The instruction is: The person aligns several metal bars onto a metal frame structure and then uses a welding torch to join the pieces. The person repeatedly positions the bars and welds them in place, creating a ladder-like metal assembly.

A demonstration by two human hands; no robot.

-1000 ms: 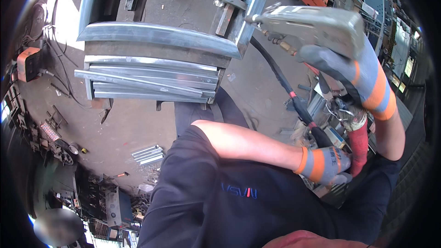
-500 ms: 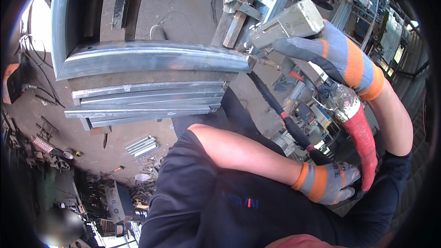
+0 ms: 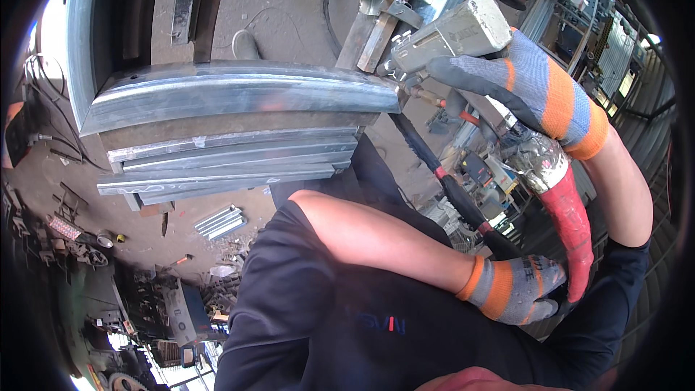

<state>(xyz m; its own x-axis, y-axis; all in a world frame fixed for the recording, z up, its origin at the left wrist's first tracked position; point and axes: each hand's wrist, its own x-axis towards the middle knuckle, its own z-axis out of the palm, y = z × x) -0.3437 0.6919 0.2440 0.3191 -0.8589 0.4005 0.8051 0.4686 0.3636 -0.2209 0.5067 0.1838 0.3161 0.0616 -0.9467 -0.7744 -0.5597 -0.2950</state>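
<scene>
My right hand point(image 3: 528, 90), in a grey, orange and blue glove with dark fingers, grips a handheld welding gun point(image 3: 460, 36) with a boxy, worn grey-white head. The gun's nozzle end sits close to the right corner of a shiny metal frame bar point(image 3: 246, 98). From the gun's taped grip point(image 3: 532, 156), a red-sleeved hose point(image 3: 568, 224) curves down to my left hand point(image 3: 517, 289). My left forearm crosses in front of my body; that gloved hand is closed around the hose's lower end, its fingertips partly hidden.
Several metal strips point(image 3: 232, 163) lie stacked beside the near bar. Square tubes point(image 3: 380, 32) stand past the gun. A black cable with red bands point(image 3: 463, 206) runs below it. Cut pieces point(image 3: 221, 223) lie on the floor at left, near a grey machine box point(image 3: 188, 311).
The view has shifted slightly, so the metal frame appears a little further left. Both hands keep their grips, and the gun stays at the frame's right corner.
</scene>
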